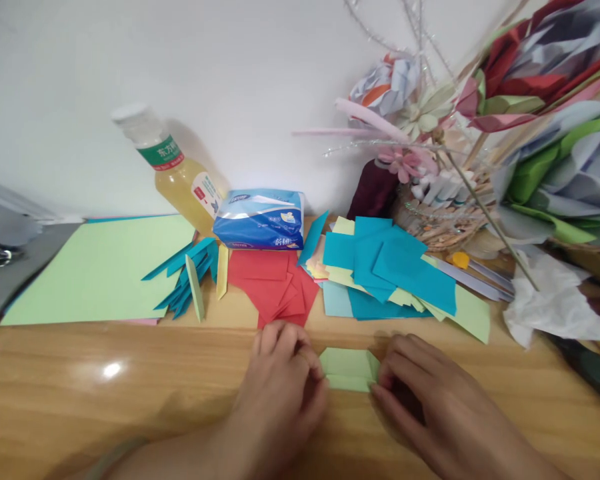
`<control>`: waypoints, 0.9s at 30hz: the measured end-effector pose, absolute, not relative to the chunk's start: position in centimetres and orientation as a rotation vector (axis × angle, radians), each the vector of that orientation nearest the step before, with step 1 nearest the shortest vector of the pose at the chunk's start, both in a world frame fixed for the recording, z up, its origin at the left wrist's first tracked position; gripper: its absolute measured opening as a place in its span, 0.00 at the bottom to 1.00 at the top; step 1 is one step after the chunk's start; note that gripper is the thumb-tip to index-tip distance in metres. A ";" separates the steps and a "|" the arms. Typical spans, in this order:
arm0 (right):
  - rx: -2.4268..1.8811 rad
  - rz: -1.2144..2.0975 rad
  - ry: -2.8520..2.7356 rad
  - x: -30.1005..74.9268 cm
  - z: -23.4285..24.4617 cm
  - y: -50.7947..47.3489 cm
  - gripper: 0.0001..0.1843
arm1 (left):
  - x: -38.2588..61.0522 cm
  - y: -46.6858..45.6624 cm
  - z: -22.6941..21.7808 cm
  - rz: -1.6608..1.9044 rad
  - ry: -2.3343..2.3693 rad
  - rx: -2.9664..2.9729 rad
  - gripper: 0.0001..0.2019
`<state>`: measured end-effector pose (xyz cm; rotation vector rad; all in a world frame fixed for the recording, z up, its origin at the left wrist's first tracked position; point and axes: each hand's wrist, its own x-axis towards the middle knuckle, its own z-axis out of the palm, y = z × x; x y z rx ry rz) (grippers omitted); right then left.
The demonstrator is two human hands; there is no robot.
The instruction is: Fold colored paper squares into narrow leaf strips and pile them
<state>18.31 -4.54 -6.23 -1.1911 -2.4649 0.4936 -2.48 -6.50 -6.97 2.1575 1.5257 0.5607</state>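
Observation:
A small folded piece of light green paper [349,369] lies on the wooden table [130,400] between my hands. My left hand [285,387] presses its left end, with the fingers curled and pinched on the edge. My right hand [430,407] pins the right end with its fingertips pressed together on the fold. Both hands rest on the table top.
Behind the hands lie red paper squares [275,280], teal squares [390,267], folded teal and green strips [190,273] and large light green sheets [100,267]. A tissue pack [260,219], a drink bottle [173,167], a basket of paper flowers [445,200] and crumpled white paper [555,300] stand further back and right.

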 end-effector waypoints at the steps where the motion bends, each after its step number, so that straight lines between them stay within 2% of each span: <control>1: -1.189 0.507 -2.466 18.4 -6.3 -4.6 0.10 | -2.5 -6.5 -7.0 0.576 1.518 2.149 0.04; 9: -1.188 0.580 -2.502 18.7 -6.8 -4.8 0.09 | -2.5 -6.6 -7.1 0.639 1.492 2.105 0.04; 16: -1.190 0.505 -2.517 18.6 -6.6 -5.0 0.09 | -2.5 -6.7 -7.0 0.646 1.492 2.100 0.04; 27: -1.216 0.413 -2.510 18.2 -6.9 -5.0 0.09 | -2.1 -6.6 -6.4 0.460 1.560 2.133 0.05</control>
